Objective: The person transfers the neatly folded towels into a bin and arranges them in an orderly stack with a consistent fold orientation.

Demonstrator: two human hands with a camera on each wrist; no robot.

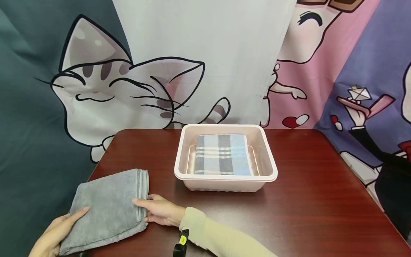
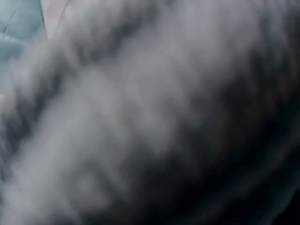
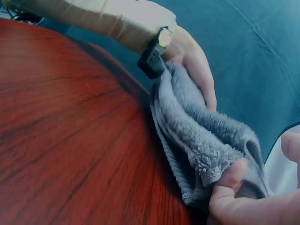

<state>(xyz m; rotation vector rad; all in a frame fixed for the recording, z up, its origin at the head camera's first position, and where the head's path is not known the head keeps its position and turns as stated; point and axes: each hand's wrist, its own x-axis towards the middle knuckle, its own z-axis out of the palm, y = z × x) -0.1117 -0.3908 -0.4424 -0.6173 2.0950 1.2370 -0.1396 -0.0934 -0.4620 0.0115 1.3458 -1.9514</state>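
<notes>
A folded grey towel (image 1: 109, 207) is held between both hands over the left front of the table. My left hand (image 1: 59, 228) grips its left side, thumb on top and the other fingers mostly hidden underneath. At the opposite side, my right hand (image 1: 163, 210) pinches the layered edge, its thumb lying over the cloth. The right wrist view shows the plush grey towel (image 3: 206, 136) bending between the left hand (image 3: 199, 65) and the right hand (image 3: 243, 206). Blurred grey pile of the towel (image 2: 117, 103) fills most of the left wrist view.
A pale plastic bin (image 1: 224, 177) stands at the back middle of the brown table (image 1: 308, 200). Inside it lies a folded plaid cloth (image 1: 221, 155) in blue, grey and white. Cartoon-printed curtains (image 1: 208, 35) hang behind the table. A black strap device (image 1: 181, 244) is on the right wrist.
</notes>
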